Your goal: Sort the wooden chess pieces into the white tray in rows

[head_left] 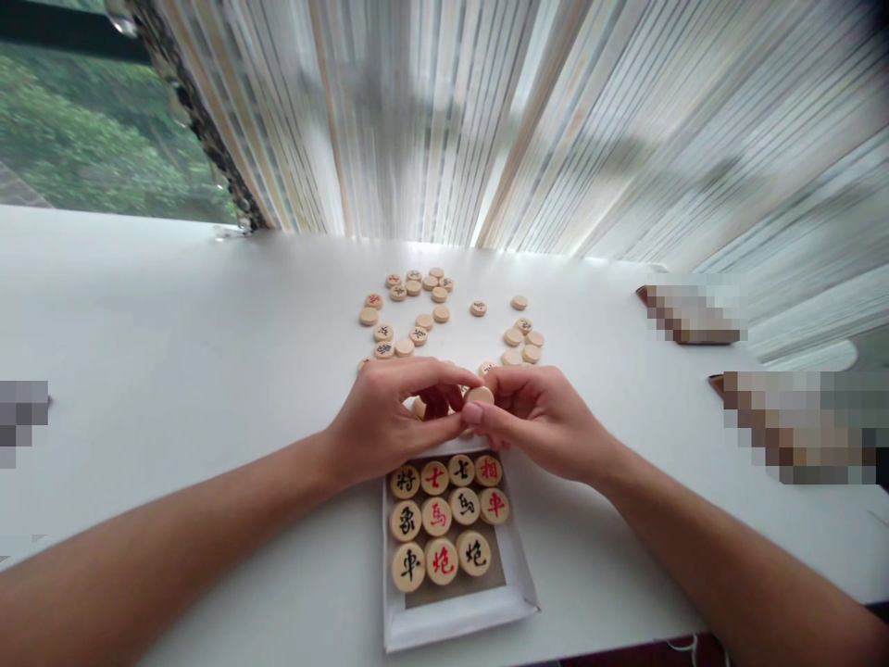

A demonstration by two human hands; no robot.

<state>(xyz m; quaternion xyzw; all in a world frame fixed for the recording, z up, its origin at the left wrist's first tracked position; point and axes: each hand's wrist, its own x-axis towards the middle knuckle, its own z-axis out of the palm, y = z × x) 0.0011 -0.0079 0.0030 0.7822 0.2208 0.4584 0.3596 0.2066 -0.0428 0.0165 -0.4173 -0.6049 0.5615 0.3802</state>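
My left hand (395,408) and my right hand (538,412) meet above the far end of an open white box (462,611). Between their thumbs and fingers they pinch one round wooden Chinese chess piece (479,397), a blank pale side facing up. Inside the box lie several pieces in rows, marked with red and black characters, among them a black-marked piece (474,553) at the end of the nearest row. A strip of brown box floor shows at the right and near end. Other pieces sit partly hidden behind my fingers.
Loose chess pieces lie scattered beyond my hands, such as a lone one (479,308), some blank side up. Two blurred-out brown-edged objects (670,324) rest at the right. A striped string curtain (417,120) hangs along the back edge of the white table (208,371).
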